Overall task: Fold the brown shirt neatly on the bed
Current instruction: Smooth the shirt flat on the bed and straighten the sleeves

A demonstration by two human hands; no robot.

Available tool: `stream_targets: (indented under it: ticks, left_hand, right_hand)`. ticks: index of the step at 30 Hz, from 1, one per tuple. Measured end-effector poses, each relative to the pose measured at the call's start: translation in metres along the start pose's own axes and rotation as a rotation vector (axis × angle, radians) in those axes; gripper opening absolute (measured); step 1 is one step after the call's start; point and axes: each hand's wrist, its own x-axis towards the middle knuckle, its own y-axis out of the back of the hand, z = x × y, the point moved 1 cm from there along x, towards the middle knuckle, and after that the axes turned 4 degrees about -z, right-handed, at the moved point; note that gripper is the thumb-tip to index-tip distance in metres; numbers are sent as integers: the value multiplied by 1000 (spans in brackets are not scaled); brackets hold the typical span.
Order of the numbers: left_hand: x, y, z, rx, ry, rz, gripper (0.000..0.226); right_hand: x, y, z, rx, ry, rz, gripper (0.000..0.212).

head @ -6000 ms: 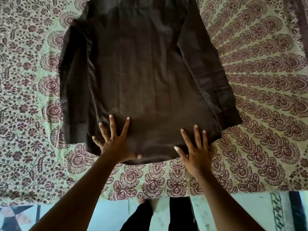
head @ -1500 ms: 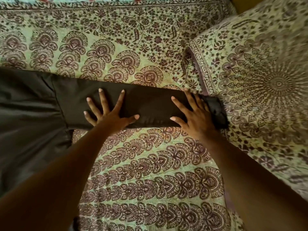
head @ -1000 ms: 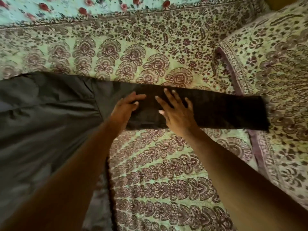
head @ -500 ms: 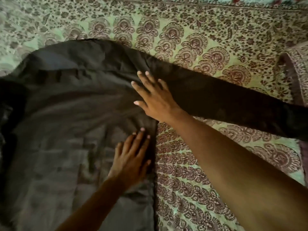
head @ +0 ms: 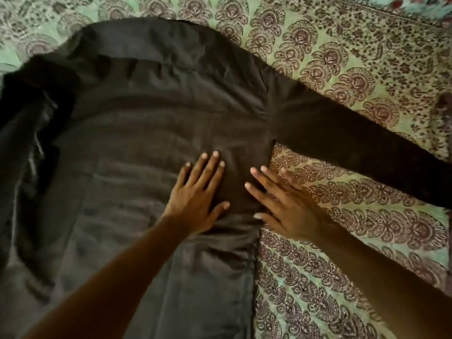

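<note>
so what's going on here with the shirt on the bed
A person is getting a brown shirt ready to fold on a patterned bedspread. The shirt lies spread out, one sleeve stretched out to the right. The left hand presses flat on the shirt's body, while the right hand lies flat at its side edge, partly on the bedspread. No fold shows here yet.

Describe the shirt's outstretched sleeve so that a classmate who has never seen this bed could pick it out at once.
A patterned green bedspread covers the bed, and a brown shirt lies spread on its left part. From the shirt's shoulder, above the right hand, the sleeve runs flat and straight toward the right edge. It is the only narrow dark band crossing the printed cloth.
</note>
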Motion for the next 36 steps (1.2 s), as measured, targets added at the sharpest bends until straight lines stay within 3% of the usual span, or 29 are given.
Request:
stream_targets:
  ticks: [4, 7, 9, 11, 13, 15, 21, 26, 29, 32, 34, 36]
  left_hand:
    - [-70, -24, 38, 5, -257, -57, 92]
    - [-112, -31, 48, -118, -396, -14, 70]
    - [-114, -25, 40, -264, -365, 102, 47]
    - [-100, -14, 23, -314, -188, 248, 33]
    - [-77, -1, -3, -271, 7, 309, 34]
    - [-53, 9, -26, -209, 83, 292, 42]
    - [-60, -12, -14, 13, -179, 24, 73]
    - [-151, -50, 32, -6, -296, -54, 83]
    - [-202, -66, 49, 2, -452, -100, 77]
    - [-237, -65, 48, -129, -648, -78, 52]
    - [-241, -52, 36, -233, -596, 53, 37]
    - [-224, -27, 22, -263, -439, 171, 37]
  right_hand:
    - [60, 34, 10, 52, -223, 208, 65]
    - [120, 45, 6, 100, -321, 174, 73]
    - [142, 38, -7, 117, -315, 99, 78]
    - [140, 18, -26, 140, -303, 46, 77]
    - [116, 3, -47, 190, -332, 37, 75]
    - [77, -4, -70, 221, -351, 23, 74]
    - [-49, -16, -125, 218, -293, -115, 69]
    - [-31, 3, -124, 315, -451, 122, 62]
    - [22, 16, -123, 348, -515, 166, 65]
    - [52, 11, -144, 362, -500, 79, 75]
    - [40, -3, -169, 342, -471, 8, 79]
    - [2, -13, -199, 323, -468, -17, 76]
